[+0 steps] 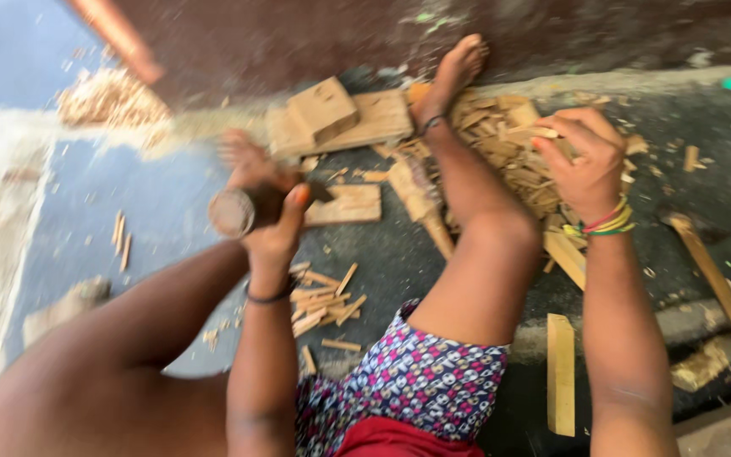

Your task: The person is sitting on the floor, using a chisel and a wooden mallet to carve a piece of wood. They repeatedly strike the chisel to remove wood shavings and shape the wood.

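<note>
My left hand (277, 228) is closed around the round wooden handle of a chopping tool (237, 211), whose dark blade pokes out past my fingers over a flat wood board (349, 205). My right hand (585, 161), with coloured bangles at the wrist, reaches into a pile of split wood strips (501, 144), and its fingers curl around one of the strips. My bare legs stretch forward on the ground; one foot (458, 68) rests beside the pile. The picture is motion-blurred.
A stack of wooden blocks (332, 114) lies ahead near the wall. Thin split sticks (323, 300) are scattered between my legs. A short plank (560, 372) and a long stick (721, 288) lie to the right. A sawdust heap (112, 97) sits at far left.
</note>
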